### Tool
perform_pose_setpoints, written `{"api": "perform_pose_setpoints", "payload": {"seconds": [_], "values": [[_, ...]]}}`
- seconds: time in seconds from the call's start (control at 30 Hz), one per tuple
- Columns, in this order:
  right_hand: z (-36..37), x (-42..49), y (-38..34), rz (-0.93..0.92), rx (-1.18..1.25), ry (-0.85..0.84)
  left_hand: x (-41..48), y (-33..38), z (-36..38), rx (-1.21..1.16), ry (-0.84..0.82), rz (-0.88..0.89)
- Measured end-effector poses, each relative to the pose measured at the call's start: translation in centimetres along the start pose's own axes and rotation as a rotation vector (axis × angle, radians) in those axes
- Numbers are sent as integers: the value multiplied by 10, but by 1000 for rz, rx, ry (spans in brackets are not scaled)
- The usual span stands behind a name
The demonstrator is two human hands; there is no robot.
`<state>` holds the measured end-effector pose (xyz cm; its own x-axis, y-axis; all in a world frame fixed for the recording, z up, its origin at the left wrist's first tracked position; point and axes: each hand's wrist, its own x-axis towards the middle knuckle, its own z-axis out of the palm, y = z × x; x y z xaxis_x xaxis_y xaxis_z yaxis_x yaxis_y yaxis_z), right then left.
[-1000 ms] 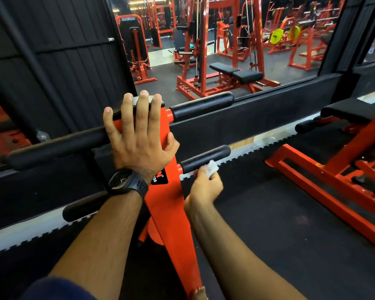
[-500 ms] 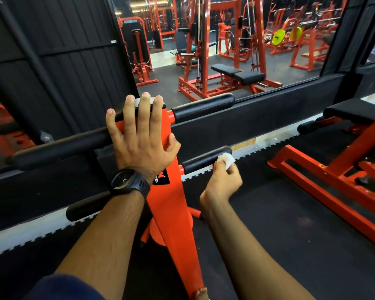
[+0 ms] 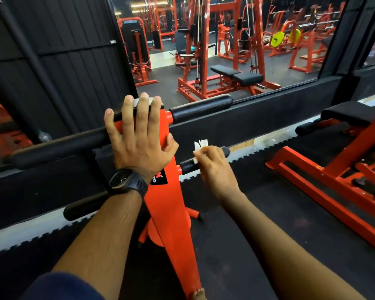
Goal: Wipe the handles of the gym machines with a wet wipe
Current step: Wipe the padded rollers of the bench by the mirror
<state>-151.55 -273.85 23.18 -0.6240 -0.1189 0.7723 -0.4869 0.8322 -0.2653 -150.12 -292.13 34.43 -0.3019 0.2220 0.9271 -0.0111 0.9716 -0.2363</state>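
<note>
Fingers (image 3: 142,118) of our left hand (image 3: 139,141): straight, spread, pressed flat over the top of the orange steel upright (image 3: 171,213), little finger on the long black foam roller (image 3: 59,146); we judge this steadies the frame. Our right hand (image 3: 214,169): fingers curled round a crumpled white wet wipe (image 3: 200,145), clamping it onto the short black rubber handle (image 3: 187,166) on the upright's right side, so it rubs the grip.
</note>
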Motion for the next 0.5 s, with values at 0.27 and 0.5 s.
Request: {"api": "perform_pose_setpoints", "payload": {"seconds": [0.27,0.5], "values": [[-12,-1,4,16,-7,-106,0,0,0,-7,-1,3],[-9,9,0,302,-82,-63,1,0,0,5,-4,5]]}}
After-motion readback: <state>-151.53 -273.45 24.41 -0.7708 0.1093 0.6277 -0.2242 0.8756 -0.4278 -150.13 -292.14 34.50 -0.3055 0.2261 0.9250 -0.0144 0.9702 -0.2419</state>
